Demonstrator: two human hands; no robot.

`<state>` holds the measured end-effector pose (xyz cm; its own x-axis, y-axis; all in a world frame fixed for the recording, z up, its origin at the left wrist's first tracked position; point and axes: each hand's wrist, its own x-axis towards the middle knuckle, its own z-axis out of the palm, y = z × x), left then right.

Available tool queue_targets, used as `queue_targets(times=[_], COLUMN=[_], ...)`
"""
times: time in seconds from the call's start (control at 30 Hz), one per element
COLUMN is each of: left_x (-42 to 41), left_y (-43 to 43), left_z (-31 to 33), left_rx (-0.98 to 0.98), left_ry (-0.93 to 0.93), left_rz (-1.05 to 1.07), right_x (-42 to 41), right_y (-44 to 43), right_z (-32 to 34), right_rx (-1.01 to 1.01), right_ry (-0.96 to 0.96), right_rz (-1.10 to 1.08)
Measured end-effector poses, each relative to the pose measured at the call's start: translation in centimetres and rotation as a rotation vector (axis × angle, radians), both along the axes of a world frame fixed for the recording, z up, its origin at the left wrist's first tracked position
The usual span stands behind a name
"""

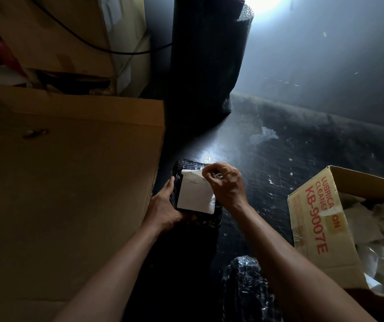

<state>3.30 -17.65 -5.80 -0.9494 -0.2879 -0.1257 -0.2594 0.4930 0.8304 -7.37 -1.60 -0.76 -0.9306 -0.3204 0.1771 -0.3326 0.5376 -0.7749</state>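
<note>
A small parcel wrapped in black bubble wrap (187, 167) lies on the dark floor in front of me. A white label (194, 197) lies on its top, its far edge curled up. My left hand (163, 205) grips the parcel's left side, thumb along the label's near edge. My right hand (224, 182) pinches the label's far right corner between thumb and fingertips.
A large cardboard box (70, 170) stands close on the left. A tall roll of black bubble wrap (207, 59) stands behind the parcel. An open carton printed KB-9007E (318, 219), holding crumpled white paper, sits at the right. Another black-wrapped bundle (246, 287) lies near my right forearm.
</note>
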Motion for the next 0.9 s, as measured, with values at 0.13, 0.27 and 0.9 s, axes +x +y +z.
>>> queue_targets(times=[0.13, 0.27, 0.9], left_x=[0.0, -0.1, 0.1], left_y=[0.1, 0.2, 0.2], left_z=[0.0, 0.2, 0.4], left_rx=[0.005, 0.003, -0.013], left_ry=[-0.006, -0.009, -0.063], left_rz=[0.006, 0.010, -0.034], right_x=[0.5, 1.2, 3.2], right_y=[0.3, 0.4, 1.4], right_z=[0.4, 1.2, 4.3], right_rx=[-0.020, -0.090, -0.186], right_ry=[-0.016, -0.061, -0.055], right_rz=[-0.006, -0.016, 0.023])
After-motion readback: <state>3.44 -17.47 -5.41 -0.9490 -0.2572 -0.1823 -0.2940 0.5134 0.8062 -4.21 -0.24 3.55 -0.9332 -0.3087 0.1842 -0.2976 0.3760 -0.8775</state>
